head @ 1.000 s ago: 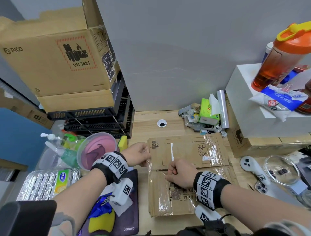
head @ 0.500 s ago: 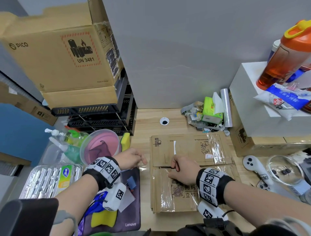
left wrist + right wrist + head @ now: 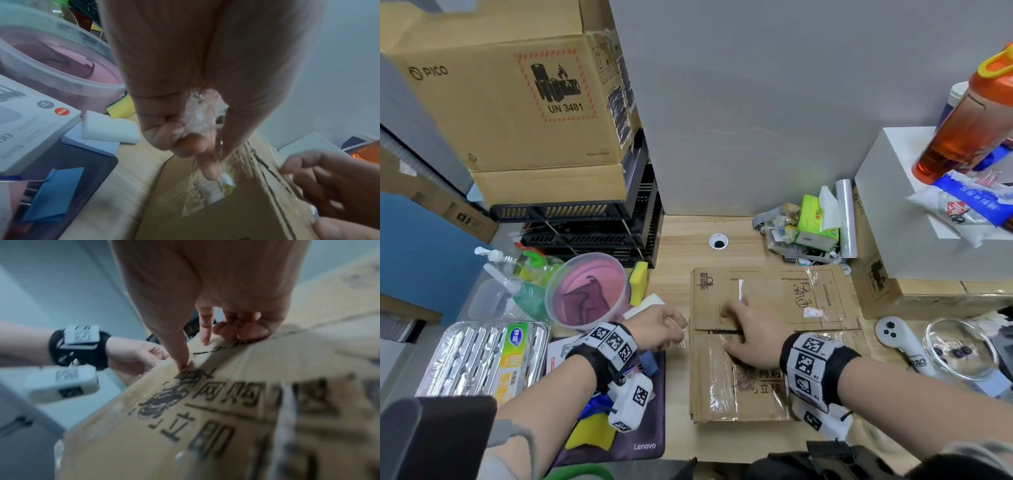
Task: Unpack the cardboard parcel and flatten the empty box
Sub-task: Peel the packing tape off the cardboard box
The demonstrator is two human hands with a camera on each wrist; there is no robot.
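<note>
Readable text around my desk

Big carton [image 3: 517, 102]: "PICO", battery hazard label "UN 3481", "Made in China". Mouse pad [image 3: 643, 442]: "Lenovo". Carton under the white box [image 3: 873, 274]: "PICO", "UN 3481". Flattened box [image 3: 774, 294]: printed Chinese characters, handwritten scrawl. White packet [image 3: 37, 116]: red dot "M130".

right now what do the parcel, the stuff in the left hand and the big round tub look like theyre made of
Parcel: brown corrugated cardboard, matte, with printed ink and glossy clear tape strips.
Wad pinched in the left hand: thin clear plastic, probably peeled tape, crinkled and shiny.
Tub: translucent plastic, frosted rim, pink showing through.
</note>
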